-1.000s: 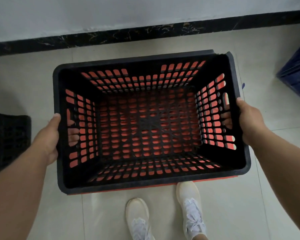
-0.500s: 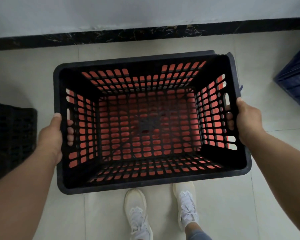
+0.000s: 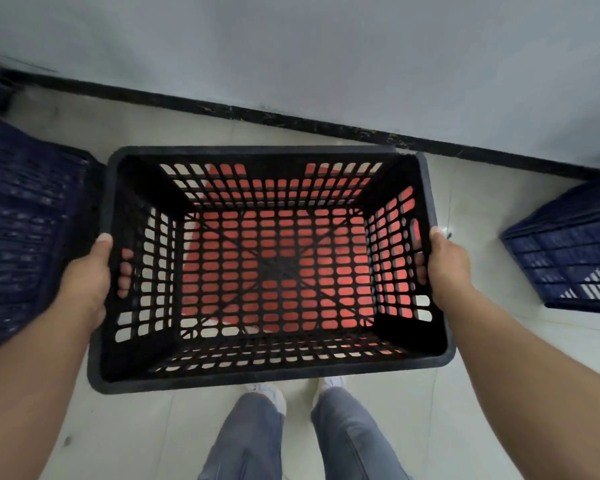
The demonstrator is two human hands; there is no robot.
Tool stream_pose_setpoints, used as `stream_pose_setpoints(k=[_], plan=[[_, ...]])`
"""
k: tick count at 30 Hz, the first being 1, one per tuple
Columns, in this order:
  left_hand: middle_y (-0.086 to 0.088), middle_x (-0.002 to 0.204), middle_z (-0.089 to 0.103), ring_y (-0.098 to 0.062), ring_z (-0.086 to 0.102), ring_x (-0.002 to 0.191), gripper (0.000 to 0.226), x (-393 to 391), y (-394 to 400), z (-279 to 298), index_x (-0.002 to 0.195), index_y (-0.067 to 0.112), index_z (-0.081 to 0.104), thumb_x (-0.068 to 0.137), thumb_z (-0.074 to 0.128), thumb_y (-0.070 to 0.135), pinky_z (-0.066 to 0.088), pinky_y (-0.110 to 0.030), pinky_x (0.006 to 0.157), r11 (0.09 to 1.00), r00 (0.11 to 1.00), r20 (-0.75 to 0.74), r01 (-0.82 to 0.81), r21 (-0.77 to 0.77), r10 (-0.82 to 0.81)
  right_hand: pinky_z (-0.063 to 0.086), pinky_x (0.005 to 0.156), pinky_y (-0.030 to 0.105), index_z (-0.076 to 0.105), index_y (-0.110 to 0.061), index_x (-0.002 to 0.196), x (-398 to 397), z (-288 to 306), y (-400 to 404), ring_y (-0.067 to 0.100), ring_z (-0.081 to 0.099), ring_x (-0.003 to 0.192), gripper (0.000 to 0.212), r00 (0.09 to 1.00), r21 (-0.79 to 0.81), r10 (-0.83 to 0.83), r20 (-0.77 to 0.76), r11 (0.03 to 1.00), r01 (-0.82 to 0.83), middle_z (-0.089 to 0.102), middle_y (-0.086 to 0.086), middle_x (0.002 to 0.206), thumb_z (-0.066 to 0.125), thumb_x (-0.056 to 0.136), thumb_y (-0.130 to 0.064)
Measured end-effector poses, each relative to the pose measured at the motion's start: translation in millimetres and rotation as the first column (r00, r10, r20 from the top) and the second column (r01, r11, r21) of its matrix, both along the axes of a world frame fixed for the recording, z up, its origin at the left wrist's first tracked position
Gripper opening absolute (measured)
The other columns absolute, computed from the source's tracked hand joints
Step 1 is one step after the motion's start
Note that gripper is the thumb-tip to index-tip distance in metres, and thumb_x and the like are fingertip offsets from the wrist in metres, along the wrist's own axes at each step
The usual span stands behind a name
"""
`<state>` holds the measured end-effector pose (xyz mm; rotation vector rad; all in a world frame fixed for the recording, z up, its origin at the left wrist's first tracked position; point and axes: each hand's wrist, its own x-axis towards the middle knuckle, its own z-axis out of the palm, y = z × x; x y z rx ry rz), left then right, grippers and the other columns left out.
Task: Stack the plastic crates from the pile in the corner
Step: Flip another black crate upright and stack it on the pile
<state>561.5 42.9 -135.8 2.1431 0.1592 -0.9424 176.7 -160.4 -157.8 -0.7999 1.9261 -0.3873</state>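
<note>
The black crate (image 3: 271, 268) hangs between both hands above the floor (image 3: 465, 427); the left hand (image 3: 90, 275) and right hand (image 3: 447, 268) each have a grip clamped on a side handle slot, fingers through the holes; a red crate (image 3: 278, 265) shows through its mesh, directly under the grip; this looks like the carry-and-place step; next, I judge, line up the rims and lower it squarely to nest.
</note>
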Motion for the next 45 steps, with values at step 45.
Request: stream_pose_setpoints(k=[45], plan=[[-0.003, 0.058, 0.046, -0.007, 0.040, 0.029, 0.040, 167, 323, 393, 0.072, 0.010, 0.051, 0.098, 0.030, 0.032, 0.031, -0.012, 0.033, 0.566, 0.597, 0.069, -0.710, -0.419, 0.800, 0.032, 0.031, 0.013, 0.043, -0.005, 0.133, 556, 410, 65, 0.009, 0.047, 0.024, 0.036, 0.253, -0.407, 0.939, 0.232, 0.330, -0.852, 0.056, 0.015, 0.069, 0.032, 0.100, -0.017]])
